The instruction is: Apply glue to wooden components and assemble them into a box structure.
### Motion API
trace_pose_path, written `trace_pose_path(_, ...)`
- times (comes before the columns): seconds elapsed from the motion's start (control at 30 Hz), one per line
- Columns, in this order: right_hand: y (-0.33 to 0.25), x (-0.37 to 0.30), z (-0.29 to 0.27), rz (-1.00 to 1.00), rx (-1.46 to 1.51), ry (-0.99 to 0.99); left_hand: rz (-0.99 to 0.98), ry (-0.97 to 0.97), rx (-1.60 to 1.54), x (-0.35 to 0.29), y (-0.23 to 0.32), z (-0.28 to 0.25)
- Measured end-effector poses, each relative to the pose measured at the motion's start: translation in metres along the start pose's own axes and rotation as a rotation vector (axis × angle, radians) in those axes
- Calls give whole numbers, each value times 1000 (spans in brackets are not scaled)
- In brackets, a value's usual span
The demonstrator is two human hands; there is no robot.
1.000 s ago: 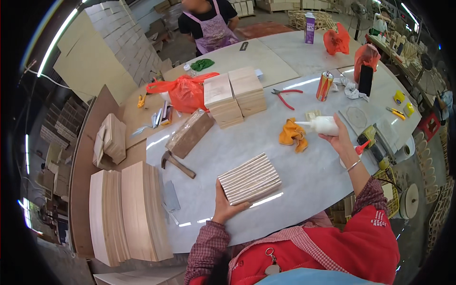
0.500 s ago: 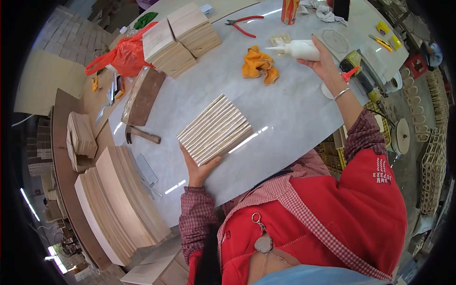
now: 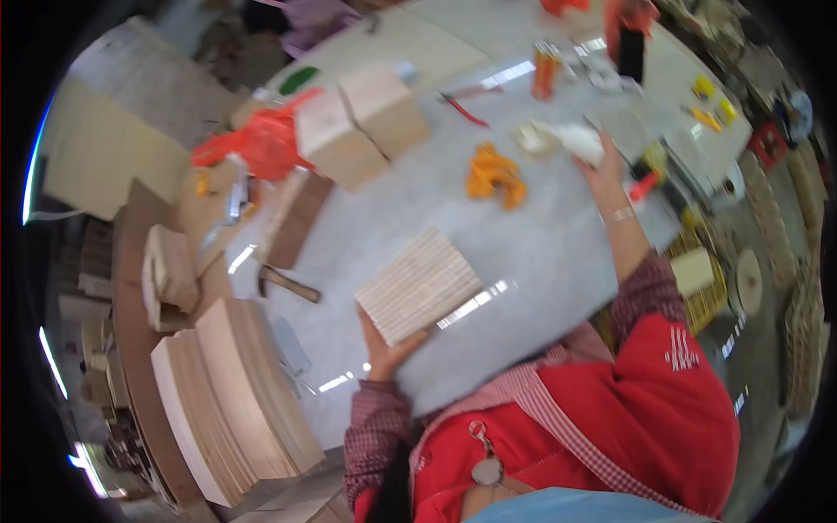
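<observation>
A block of thin wooden slats (image 3: 420,283), pressed face to face, rests on the pale, glossy tabletop (image 3: 532,279). My left hand (image 3: 390,347) is closed round its near left corner, the thumb along the near side. Farther off to the right, my right hand (image 3: 604,167) grips a white squeeze bottle (image 3: 577,143). The bottle lies sideways in the hand, its narrow end pointing left beside a clear crumpled packet (image 3: 534,137); blur hides the tip. An orange cloth (image 3: 495,177) lies crumpled to the left of the bottle.
Wooden board stacks (image 3: 349,131) stand at the back, near a red plastic bag (image 3: 261,148). A brown block (image 3: 296,218) and a hammer (image 3: 290,284) lie left. Curved board stacks (image 3: 248,383) fill the near left. Red-handled pliers (image 3: 465,109) and a can (image 3: 546,70) are farther back.
The whole view has shifted and blurred, so things appear lower and mostly farther right. Both hands keep their holds on the slat block and the bottle.
</observation>
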State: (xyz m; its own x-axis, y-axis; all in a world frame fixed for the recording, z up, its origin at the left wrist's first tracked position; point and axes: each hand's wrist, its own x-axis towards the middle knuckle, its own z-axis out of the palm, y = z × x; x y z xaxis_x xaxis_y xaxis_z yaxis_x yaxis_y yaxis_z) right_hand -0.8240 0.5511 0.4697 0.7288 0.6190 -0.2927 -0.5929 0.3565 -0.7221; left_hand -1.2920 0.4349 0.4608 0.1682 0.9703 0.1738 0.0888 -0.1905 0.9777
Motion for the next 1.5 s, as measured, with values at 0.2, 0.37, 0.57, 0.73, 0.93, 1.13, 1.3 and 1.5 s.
trace_pose_path(0.2, 6, 40, -24, -258, -388, 204, -2, -49, 76, -6, 2, 4)
trace_pose_path(0.37, 0, 33, -3, -843, -1237, 569, -9, -36, 57, -5, 13, 8)
trace_pose_path(0.57, 3, -64, 47, -815, -1057, -619, 50, -33, 161, 1, 13, 4)
trace_pose_path(0.73, 36, -168, 41, -4, -1125, -1272, 126, 0, 208, -2, 8, -3)
trace_pose_path(0.93, 58, -175, 27, 266, -1035, -1639, 122, 22, 65, -3, 21, -1)
trace_pose_path(1.13, 61, -185, 38, 293, -1063, -1570, 73, 15, 111, -9, 23, 0)
trace_pose_path(1.3, 66, -183, 42, 278, -1059, -1557, 195, -21, 206, 2, 2, -1)
trace_pose_path(1.5, 71, -175, 71, 164, -1129, -1590, 64, -88, 167, 21, 14, -14)
